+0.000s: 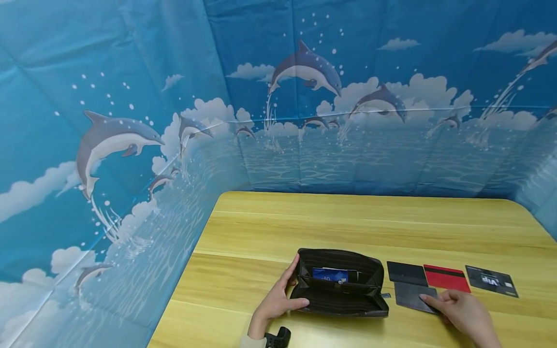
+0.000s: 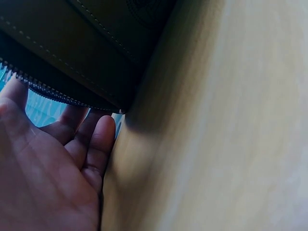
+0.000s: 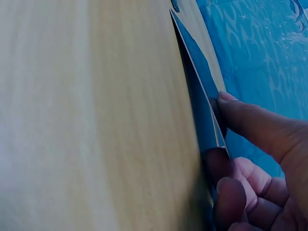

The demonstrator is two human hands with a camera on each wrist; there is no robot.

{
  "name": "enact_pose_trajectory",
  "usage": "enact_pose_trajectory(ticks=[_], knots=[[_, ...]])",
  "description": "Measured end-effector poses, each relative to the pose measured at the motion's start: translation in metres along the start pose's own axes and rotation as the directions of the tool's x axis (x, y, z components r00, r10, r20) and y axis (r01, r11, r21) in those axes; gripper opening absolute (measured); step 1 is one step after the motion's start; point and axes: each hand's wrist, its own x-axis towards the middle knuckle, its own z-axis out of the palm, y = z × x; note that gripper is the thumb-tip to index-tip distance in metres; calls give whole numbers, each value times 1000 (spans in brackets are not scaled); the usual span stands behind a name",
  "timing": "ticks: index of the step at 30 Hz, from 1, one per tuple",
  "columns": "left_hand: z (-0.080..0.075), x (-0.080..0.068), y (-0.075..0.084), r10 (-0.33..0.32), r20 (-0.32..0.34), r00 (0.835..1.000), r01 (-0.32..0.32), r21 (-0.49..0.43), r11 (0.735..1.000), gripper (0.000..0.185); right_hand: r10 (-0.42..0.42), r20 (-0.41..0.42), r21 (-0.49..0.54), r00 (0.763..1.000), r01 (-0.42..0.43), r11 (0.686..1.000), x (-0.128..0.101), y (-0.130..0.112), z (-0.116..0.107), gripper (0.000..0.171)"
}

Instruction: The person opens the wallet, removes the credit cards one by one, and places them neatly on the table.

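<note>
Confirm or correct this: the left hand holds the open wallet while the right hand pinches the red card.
Wrong card: the head view shows the right hand pinching the dark grey card, not the red card. The left hand does hold the open wallet.

Wallet (image 1: pixel 335 303) on desk (image 1: pixel 348 222), left hand (image 1: pixel 278 299) at its left end. Inner card (image 1: pixel 323 274) in wallet. Right of wallet: back row of three cards (image 1: pixel 446 280); front card (image 1: pixel 411 296) before them, right hand (image 1: pixel 467 311) at its right. Backdrop (image 1: pixel 361 159) behind desk.
</note>
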Motion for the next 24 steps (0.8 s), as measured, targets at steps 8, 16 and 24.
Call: enact_pose_trajectory(ticks=[8,16,24], knots=[[0,0,-1,4,1,1000,-4,-7,1000,98,12,-81,-63,997,-17,998,-1,-1,1,63],[-1,-3,23,5,30,1000,-4,-36,999,99,33,-82,-69,996,-39,997,-4,-8,-1,57],[0,-6,36,-8,34,999,9,-41,999,98,38,-64,-76,997,-43,996,-5,-10,-1,58]])
